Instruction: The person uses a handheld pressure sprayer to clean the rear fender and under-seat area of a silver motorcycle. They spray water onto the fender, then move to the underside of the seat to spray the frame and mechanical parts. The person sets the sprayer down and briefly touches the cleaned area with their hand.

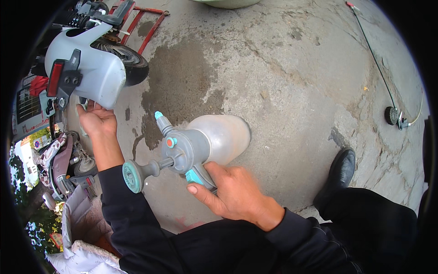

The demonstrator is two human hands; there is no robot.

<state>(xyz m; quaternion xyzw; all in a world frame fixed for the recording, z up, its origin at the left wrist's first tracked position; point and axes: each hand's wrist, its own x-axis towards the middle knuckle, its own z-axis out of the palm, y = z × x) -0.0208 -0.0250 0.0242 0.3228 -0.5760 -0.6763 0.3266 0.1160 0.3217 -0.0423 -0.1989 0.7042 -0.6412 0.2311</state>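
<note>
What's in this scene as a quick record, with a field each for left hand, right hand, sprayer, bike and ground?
Left hand: left hand palm up at the lower edge of the white fender; contact unclear
Right hand: right hand gripping the sprayer's handle, thumb beside the turquoise trigger
Sprayer: sprayer tilted, grey top, pale translucent bottle, turquoise nozzle tip
Bike: white fender, red reflector, black tyre
Ground: cracked concrete with a dark patch
</note>
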